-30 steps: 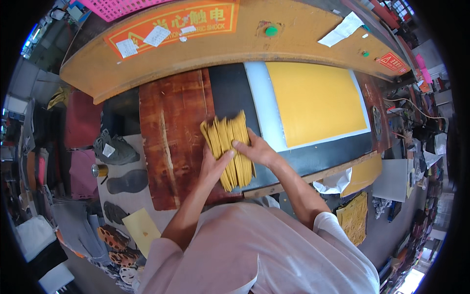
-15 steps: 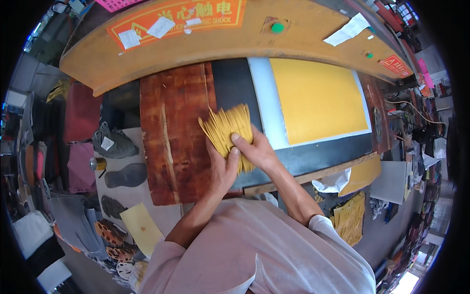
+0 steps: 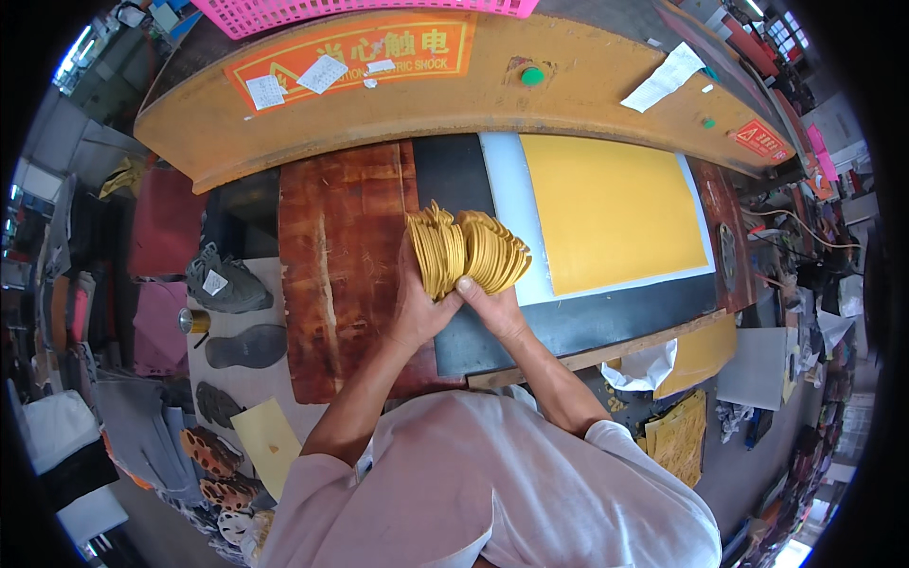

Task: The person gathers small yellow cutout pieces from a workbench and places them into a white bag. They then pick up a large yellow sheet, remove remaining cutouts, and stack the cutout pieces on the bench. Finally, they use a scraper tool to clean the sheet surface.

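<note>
Blk. mat (image 3: 625,310) below, L fingers (image 3: 445,307) + R fingers (image 3: 475,292) pinch yellow pcs. (image 3: 492,254), now prob. split.

Right of the yellow bundle (image 3: 490,253), room opens up to the ochre beam (image 3: 592,99)

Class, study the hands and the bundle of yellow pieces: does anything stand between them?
Nothing visible does. The left hand and the right hand both hold the bundle of yellow pieces directly, bare-skinned; its underside is hidden from this view.
</note>
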`<action>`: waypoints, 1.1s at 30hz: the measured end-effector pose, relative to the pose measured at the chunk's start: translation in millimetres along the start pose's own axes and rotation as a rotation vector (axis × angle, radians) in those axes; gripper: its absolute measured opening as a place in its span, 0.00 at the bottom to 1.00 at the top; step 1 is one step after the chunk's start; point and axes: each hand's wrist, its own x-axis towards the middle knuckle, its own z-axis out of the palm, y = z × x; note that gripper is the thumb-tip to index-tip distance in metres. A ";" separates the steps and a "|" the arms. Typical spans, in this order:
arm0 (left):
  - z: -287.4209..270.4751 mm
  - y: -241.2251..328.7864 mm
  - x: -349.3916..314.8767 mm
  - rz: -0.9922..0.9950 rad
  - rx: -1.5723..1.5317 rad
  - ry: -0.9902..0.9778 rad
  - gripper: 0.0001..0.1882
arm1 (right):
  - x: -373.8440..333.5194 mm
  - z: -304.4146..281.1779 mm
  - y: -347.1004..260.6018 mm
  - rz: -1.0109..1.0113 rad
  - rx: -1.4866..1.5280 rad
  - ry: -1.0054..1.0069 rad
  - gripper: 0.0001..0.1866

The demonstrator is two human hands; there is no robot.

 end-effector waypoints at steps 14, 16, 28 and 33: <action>-11.8 -8.6 -21.7 -0.357 -0.071 -0.133 0.25 | 43.2 -25.5 -34.7 0.818 -0.322 -0.265 0.44; -8.3 -16.8 -33.5 -0.450 -0.199 -0.158 0.23 | 30.6 -30.5 -16.0 0.827 -0.282 -0.246 0.42; -37.4 -11.2 -43.0 -0.586 -0.064 -0.407 0.55 | 17.0 -37.8 2.7 0.577 -0.160 -0.167 0.43; -35.7 -14.2 -48.7 -0.653 0.031 -0.224 0.38 | 13.5 -41.1 2.2 0.546 -0.104 -0.118 0.41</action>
